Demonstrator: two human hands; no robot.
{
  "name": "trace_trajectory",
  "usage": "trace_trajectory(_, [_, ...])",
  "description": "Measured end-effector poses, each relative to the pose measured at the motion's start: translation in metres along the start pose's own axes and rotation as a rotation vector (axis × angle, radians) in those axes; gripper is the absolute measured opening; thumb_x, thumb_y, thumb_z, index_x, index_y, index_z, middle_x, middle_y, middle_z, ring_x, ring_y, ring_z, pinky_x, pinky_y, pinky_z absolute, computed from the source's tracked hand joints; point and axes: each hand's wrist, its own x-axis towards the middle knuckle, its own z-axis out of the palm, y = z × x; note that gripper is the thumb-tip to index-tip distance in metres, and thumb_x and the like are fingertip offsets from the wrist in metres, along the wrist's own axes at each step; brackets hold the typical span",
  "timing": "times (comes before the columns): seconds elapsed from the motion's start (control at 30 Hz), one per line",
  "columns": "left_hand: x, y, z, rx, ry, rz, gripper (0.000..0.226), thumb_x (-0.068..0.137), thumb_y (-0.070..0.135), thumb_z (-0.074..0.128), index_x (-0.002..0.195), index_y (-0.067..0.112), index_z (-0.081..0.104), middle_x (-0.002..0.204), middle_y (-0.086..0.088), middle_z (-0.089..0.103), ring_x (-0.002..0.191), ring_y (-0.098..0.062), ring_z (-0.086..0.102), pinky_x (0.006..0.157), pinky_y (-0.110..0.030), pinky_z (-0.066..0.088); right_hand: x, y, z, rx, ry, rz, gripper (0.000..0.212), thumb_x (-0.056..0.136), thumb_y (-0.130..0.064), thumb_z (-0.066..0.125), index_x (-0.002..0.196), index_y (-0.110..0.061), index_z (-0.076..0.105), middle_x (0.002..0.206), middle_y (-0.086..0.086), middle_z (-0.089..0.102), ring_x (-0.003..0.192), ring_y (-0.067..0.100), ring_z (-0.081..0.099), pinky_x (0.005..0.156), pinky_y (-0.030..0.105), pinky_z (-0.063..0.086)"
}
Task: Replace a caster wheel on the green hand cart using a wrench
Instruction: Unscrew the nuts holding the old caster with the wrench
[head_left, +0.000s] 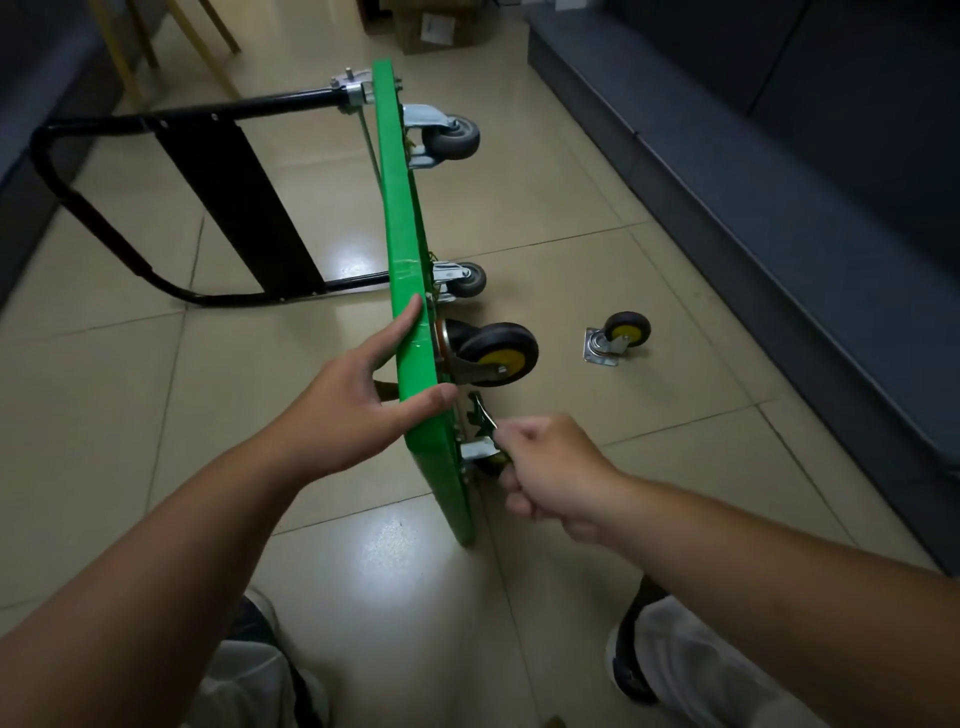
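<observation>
Green cart (402, 208) stands on side edge, mid floor. Left hand (358, 400), fingers straight, presses cart. Right hand (550, 467) curls round wrench (481, 414) at near caster (480, 451), 5 o'clock. Spare caster (618, 338) at 3 o'clock. Advice: seat wrench fully on nut, brace cart firm.

Indoor room, office or lounge type, exact kind unclear: glossy beige floor tiles (363, 582), dark blue-grey sofa base (737, 218) along right wall, cardboard boxes (431, 28) at far end, yellow wooden chair legs (210, 39) top left.
</observation>
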Motion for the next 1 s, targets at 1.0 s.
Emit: trace_trajectory(1.0, [-0.006, 0.001, 0.002, 0.046, -0.015, -0.010, 0.090, 0.086, 0.056, 0.064, 0.157, 0.055, 0.007, 0.154, 0.027, 0.025, 0.129, -0.012, 0.056, 0.099, -0.037, 0.056, 0.004, -0.041, 0.030, -0.809, 0.060, -0.204, 0.008, 0.096, -0.010, 0.054, 0.090, -0.012, 0.057, 0.070, 0.011, 0.065, 0.054, 0.033, 0.067, 0.056, 0.044, 0.061])
